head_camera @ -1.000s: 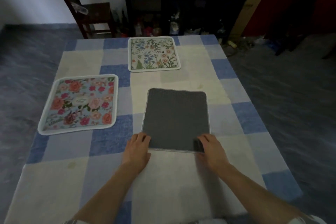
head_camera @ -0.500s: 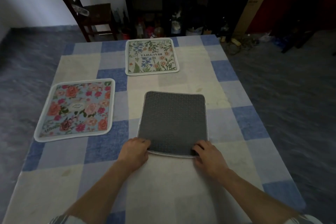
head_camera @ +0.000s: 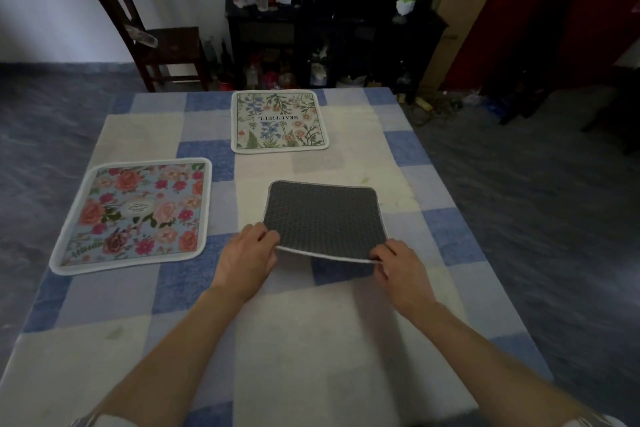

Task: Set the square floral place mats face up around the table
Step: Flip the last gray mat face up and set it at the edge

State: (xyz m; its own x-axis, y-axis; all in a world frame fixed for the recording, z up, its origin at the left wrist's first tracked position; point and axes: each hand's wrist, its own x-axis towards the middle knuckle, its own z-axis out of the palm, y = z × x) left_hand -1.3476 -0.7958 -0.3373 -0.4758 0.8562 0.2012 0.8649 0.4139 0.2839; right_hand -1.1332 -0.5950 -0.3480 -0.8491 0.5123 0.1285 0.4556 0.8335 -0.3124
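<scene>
A square place mat (head_camera: 323, 218) shows its dark grey dotted underside at the table's middle. Its near edge is raised off the cloth while its far edge rests on the table. My left hand (head_camera: 247, 255) pinches the near left corner and my right hand (head_camera: 398, 270) pinches the near right corner. A red-rose floral mat (head_camera: 133, 215) lies face up at the left. A white mat with blue and pink flowers and the word BEAUTIFUL (head_camera: 278, 121) lies face up at the far edge.
The table (head_camera: 311, 340) wears a blue and cream checked cloth. A dark wooden chair (head_camera: 152, 42) stands beyond the far left corner. A cluttered black shelf unit (head_camera: 329, 28) and a cardboard box (head_camera: 453, 21) stand behind the table.
Both hands closed on the grey mat's near corners and lifted its near edge off the cloth; a second ago the mat lay flat under my fingertips.
</scene>
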